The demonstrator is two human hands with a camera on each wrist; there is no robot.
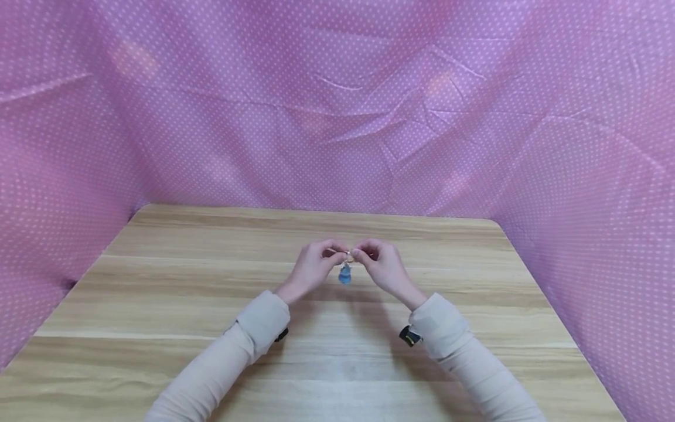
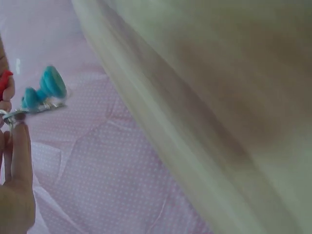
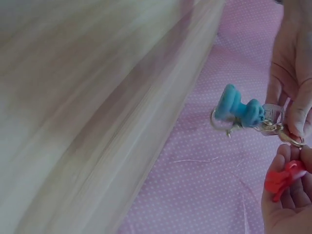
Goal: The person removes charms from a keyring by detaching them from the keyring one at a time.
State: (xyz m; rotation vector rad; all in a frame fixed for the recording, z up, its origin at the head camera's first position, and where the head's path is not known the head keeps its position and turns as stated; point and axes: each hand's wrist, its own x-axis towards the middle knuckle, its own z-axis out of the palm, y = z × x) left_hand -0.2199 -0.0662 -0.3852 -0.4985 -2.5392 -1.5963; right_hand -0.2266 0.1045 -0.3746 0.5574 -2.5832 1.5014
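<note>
Close together over the table, my left hand [image 1: 311, 266] and right hand [image 1: 387, 266] pinch a gold-coloured keychain [image 3: 273, 127] between fingers and thumbs. From it dangles a rounded blue charm [image 1: 344, 274], narrow in the middle, which shows teal in both wrist views. A clear tag [image 3: 274, 113] and an open-looking metal hoop [image 3: 219, 127] sit beside the charm. In the right wrist view, a small red plastic piece [image 3: 284, 179] lies against the fingers of my right hand. The fingertips partly cover the ring where both hands meet.
A wood-grain table [image 1: 337, 363] with rounded far corners lies below the hands. Pink polka-dot cloth [image 1: 327, 117] hangs behind it and along both sides. Dark bands [image 1: 410, 336] show at the rolled sleeve cuffs [image 1: 440, 322].
</note>
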